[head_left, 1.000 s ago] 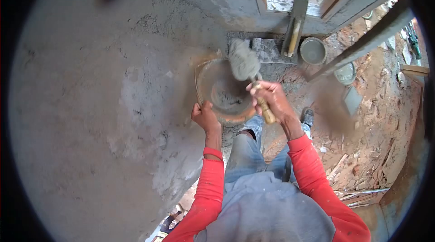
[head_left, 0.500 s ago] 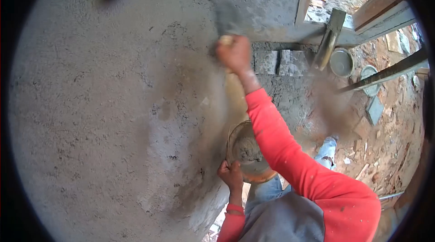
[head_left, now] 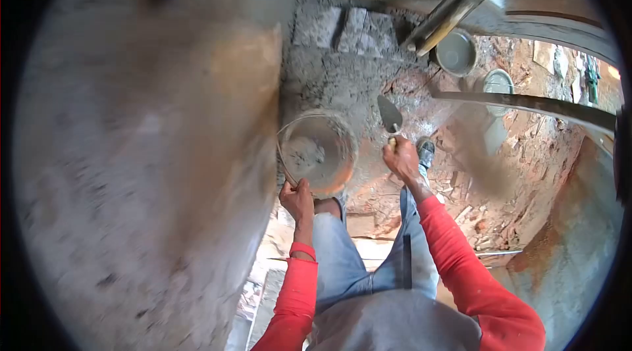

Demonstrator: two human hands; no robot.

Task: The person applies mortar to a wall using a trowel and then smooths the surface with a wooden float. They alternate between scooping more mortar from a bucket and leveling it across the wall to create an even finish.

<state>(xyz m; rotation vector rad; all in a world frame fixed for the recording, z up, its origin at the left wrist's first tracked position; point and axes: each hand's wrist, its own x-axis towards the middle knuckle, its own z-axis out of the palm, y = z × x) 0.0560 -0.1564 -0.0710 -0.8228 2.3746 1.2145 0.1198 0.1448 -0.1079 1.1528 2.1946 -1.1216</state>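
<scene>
Wall (head_left: pixel 131 219): left, blurred for us in patches.
Trowel handle (head_left: pixel 392 143): we lose most inside the right hand (head_left: pixel 403 160).
Right bowl (head_left: pixel 498 79): partly hidden from us behind the beam (head_left: pixel 540 103).

Soft daylight, brightest upper right — the left wall (head_left: pixel 151 173) blurred, corners vignetted black.

- Trowel (head_left: pixel 390 114): pointed, dark grey blade and pale handle; held in the right grip (head_left: pixel 403 159), tip away from the body, to the right of the bucket and apart from it.
- Bucket (head_left: pixel 339 170): round, mouth up, smeared grey with orange on the near side; left grip (head_left: pixel 298 201) at its rim.
- Mortar (head_left: pixel 304 153): grey, lumpy, inside the bucket.
</scene>
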